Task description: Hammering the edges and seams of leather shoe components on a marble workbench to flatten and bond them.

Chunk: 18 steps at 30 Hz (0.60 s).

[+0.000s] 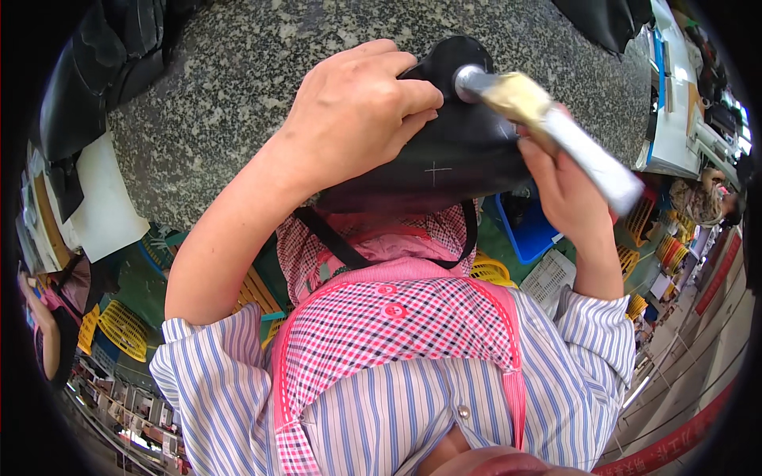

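The left hand (361, 99) pinched the black piece (444, 143) at the near edge of the stone (214, 99); this piece looked soft, light, maybe slippery, best held by its rim; the right hand (570, 190) gripped the hammer (520, 97), seemingly heavy.

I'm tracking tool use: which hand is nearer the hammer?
Right. The right hand holds the hammer; the left hand is apart from it, to its left, touching the black piece.

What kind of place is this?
Probably a workshop or factory floor working with leather-like material: a speckled grey stone worktop with floppy black leather-like sheets at its edge, a blurred metal-headed hammer in the right hand, and perforated yellow plastic baskets below.
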Each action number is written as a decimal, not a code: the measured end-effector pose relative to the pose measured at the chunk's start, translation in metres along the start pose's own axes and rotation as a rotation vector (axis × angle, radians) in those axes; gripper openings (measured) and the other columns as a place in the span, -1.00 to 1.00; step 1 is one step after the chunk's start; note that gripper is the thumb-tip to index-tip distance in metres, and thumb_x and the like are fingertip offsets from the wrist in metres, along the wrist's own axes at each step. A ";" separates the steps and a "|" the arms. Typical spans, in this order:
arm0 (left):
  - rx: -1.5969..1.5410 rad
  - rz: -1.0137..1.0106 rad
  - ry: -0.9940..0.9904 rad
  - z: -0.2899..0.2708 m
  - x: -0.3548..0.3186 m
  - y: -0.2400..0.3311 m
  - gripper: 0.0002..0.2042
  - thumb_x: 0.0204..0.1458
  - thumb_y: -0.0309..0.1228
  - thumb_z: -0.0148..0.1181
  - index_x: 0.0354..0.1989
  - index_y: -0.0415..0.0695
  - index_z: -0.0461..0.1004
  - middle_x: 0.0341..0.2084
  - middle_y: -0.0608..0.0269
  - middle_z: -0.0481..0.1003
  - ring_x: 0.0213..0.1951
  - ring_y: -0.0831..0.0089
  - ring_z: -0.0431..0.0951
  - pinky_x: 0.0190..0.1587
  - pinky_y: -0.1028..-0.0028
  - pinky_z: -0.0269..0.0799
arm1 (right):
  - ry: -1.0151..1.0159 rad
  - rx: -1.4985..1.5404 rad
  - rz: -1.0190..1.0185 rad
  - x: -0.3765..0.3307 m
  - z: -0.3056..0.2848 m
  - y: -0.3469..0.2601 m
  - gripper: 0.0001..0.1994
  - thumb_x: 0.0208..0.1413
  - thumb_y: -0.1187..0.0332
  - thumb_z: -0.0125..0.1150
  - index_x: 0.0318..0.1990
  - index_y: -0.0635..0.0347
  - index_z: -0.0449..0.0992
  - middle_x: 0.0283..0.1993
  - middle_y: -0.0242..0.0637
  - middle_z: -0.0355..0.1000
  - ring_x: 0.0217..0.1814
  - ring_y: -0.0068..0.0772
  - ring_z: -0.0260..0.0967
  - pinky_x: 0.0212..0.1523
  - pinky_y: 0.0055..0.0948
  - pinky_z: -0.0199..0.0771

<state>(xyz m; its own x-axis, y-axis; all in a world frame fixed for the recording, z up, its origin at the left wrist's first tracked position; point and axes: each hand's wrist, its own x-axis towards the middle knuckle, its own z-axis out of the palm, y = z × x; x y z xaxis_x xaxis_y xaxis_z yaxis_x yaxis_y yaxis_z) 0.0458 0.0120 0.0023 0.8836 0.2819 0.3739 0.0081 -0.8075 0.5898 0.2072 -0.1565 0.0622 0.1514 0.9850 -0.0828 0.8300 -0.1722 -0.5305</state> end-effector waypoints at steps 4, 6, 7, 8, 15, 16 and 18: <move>0.016 0.014 0.006 -0.002 -0.002 -0.001 -0.86 -0.29 -0.46 0.29 -0.48 -0.08 0.54 -0.64 0.23 0.32 -0.49 0.28 0.39 -0.46 0.39 0.35 | 0.337 0.291 0.036 0.003 -0.010 -0.010 -0.87 0.10 0.47 0.07 -0.21 0.33 0.39 -0.39 -0.23 0.40 -0.39 -0.52 0.41 -0.42 -0.52 0.37; 0.007 0.012 0.001 0.000 -0.004 0.001 -0.86 -0.29 -0.46 0.29 -0.48 -0.08 0.54 -0.64 0.23 0.32 -0.48 0.28 0.39 -0.46 0.39 0.35 | 0.255 0.172 -0.032 0.004 -0.007 -0.013 -0.91 0.09 0.50 0.05 -0.26 0.33 0.38 -0.45 -0.22 0.37 -0.46 -0.44 0.40 -0.46 -0.51 0.36; 0.004 0.008 -0.005 0.001 -0.003 0.001 -0.86 -0.29 -0.46 0.29 -0.48 -0.08 0.53 -0.63 0.23 0.33 -0.47 0.28 0.40 -0.45 0.39 0.36 | 0.092 0.058 -0.075 0.010 -0.008 -0.016 -0.91 0.08 0.52 0.05 -0.27 0.33 0.38 -0.45 -0.20 0.36 -0.46 -0.40 0.40 -0.46 -0.50 0.36; 0.004 0.009 -0.004 0.000 -0.002 0.000 -0.86 -0.29 -0.46 0.29 -0.48 -0.08 0.53 -0.63 0.23 0.33 -0.47 0.28 0.40 -0.45 0.39 0.36 | 0.030 0.078 -0.015 0.012 -0.004 -0.010 -0.92 0.06 0.53 0.06 -0.28 0.33 0.39 -0.46 -0.18 0.34 -0.50 -0.35 0.40 -0.49 -0.52 0.34; -0.014 -0.010 -0.008 -0.001 -0.004 -0.001 -0.85 -0.30 -0.48 0.29 -0.48 -0.08 0.53 -0.62 0.23 0.33 -0.48 0.29 0.39 -0.46 0.39 0.35 | 0.015 -0.035 -0.034 0.010 -0.002 -0.008 -0.93 0.02 0.51 0.10 -0.33 0.26 0.37 -0.49 -0.14 0.35 -0.53 -0.20 0.41 -0.54 -0.50 0.35; -0.023 -0.021 -0.025 -0.001 -0.002 -0.002 -0.85 -0.31 -0.48 0.28 -0.47 -0.08 0.53 -0.62 0.23 0.33 -0.49 0.29 0.39 -0.47 0.39 0.34 | -0.005 -0.006 0.037 0.008 -0.006 -0.010 -0.91 0.00 0.49 0.12 -0.35 0.22 0.34 -0.52 -0.15 0.33 -0.52 -0.14 0.39 -0.55 -0.49 0.34; -0.013 -0.002 -0.014 0.000 -0.001 -0.002 -0.85 -0.31 -0.48 0.28 -0.47 -0.08 0.52 -0.62 0.23 0.33 -0.49 0.29 0.38 -0.47 0.40 0.34 | -0.047 0.092 0.134 -0.004 -0.005 -0.015 -0.89 0.00 0.46 0.13 -0.35 0.22 0.32 -0.58 -0.18 0.32 -0.53 -0.14 0.41 -0.56 -0.44 0.34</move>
<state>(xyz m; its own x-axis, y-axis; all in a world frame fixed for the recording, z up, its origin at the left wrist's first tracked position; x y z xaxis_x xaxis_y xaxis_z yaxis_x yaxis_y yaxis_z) 0.0452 0.0133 0.0010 0.8900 0.2758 0.3631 0.0035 -0.8005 0.5994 0.1972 -0.1575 0.0746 0.2303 0.9531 -0.1964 0.7508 -0.3024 -0.5872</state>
